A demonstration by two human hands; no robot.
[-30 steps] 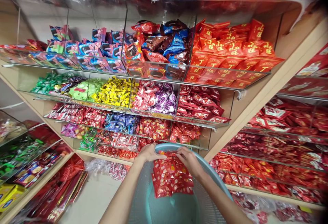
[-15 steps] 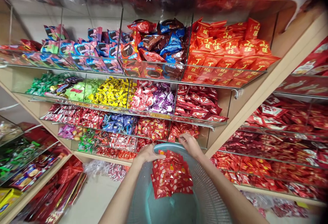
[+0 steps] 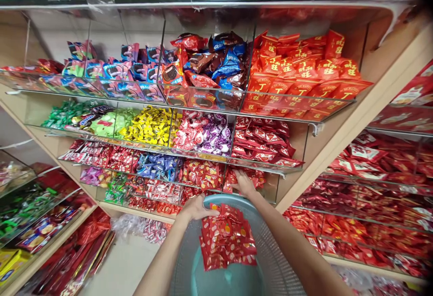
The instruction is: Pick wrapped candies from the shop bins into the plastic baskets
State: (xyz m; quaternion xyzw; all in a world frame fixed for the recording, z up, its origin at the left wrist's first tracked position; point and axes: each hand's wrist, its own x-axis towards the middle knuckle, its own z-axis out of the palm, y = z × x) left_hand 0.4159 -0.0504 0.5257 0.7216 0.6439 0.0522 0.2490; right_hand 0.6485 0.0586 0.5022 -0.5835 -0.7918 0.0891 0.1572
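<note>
My left hand is closed on the rim of a teal plastic basket, thumb over the inner side. Inside the basket lies a pile of red printed candy packets, close under that thumb. Beyond the basket's far rim, my right hand reaches into a lower shelf compartment with its fingers stretched out at similar red packets. Its fingertips are near or touching the packets there; which of these I cannot tell.
Glass-fronted shelves hold wrapped sweets in divided compartments. Orange-red bags fill the upper right one. A wooden upright stands right of my right hand, with more red packets beyond it. Clear bags lie on the floor at left.
My right hand has moved from just above the basket's rim further into the compartment, its fingers stretching out. The left hand still grips the basket, and the view has tilted up slightly.
</note>
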